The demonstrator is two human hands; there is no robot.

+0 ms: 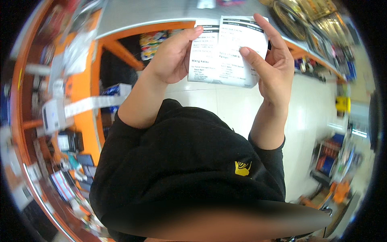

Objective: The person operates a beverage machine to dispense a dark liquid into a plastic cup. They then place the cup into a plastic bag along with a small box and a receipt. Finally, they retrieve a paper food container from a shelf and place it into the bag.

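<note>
Two printed paper receipts are held up side by side in front of me, the right one overlapping the left. My left hand (175, 56) grips the left receipt (203, 57) by its outer edge, thumb on its printed face. My right hand (273, 60) holds the right receipt (235, 39), with the thumb across its front and the index finger stretched along its upper right edge. Both slips bear black header bars and lines of print. Their lower ends bend slightly. The backs of the papers and several of my fingers are hidden.
A metal-topped counter (145, 12) with an orange frame spans the area ahead. Gold-coloured packages (317, 15) lie at its right end. On the orange counter at left, a white receipt printer (54, 116) trails a long paper strip (93, 104). Blurred shelves stand at right beyond the tiled floor (305, 99).
</note>
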